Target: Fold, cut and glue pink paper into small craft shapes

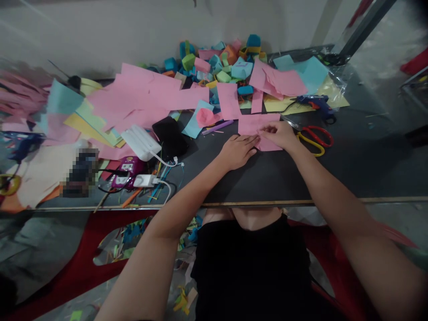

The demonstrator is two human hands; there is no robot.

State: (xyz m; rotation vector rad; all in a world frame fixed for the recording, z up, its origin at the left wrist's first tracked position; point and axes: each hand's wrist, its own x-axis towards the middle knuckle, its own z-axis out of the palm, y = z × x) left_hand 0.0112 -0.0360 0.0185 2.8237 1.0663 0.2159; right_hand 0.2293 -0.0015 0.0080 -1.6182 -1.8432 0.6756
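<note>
A pink paper sheet point(256, 122) lies flat on the dark table point(267, 174) in front of me. My left hand point(238, 150) rests flat on the sheet's near left corner, fingers stretched out and pressing down. My right hand point(280, 133) lies on the sheet's right part, its fingertips pinched together on the paper near the middle.
Red-and-yellow scissors point(314, 138) lie just right of my right hand, a blue glue gun point(317, 105) beyond them. Loose pink, yellow and blue sheets point(140, 96) and folded paper boxes point(220, 62) crowd the back. A white power bank point(140, 141), black pouch point(170, 137) and cables point(157, 180) sit left.
</note>
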